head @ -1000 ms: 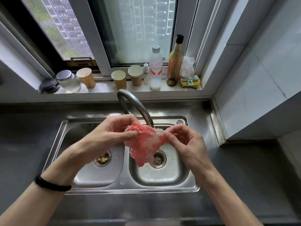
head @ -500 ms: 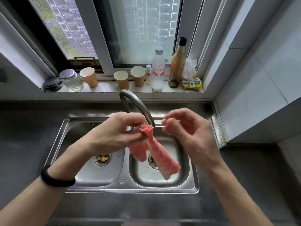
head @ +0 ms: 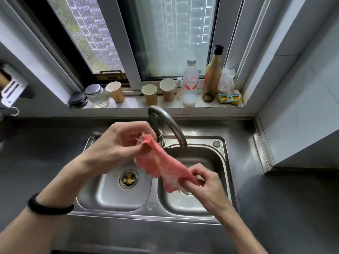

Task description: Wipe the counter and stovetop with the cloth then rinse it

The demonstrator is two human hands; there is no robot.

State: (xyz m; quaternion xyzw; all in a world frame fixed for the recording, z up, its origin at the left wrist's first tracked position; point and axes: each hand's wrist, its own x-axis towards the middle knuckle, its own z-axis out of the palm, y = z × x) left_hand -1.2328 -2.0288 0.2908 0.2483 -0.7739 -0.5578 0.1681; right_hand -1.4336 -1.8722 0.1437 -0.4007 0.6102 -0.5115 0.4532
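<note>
While aloft, cloth [head: 161, 166] between both grips [head: 119, 143] [head: 206, 186]

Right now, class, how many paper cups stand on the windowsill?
3. One cup stands right of the glass jar; a second cup and a third cup stand together behind the tap, left of the small white bottle. None looks hidden.

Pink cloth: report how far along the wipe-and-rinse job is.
Wiping looks finished: the frayed pink cloth is off the grey counter, over the double steel sink. In hand: the left hand pinches its top corner, the right hand its lower end, stretching it below the curved metal faucet. Left: no water stream shows, so the rinse may be unfinished; the stovetop is out of view.
</note>
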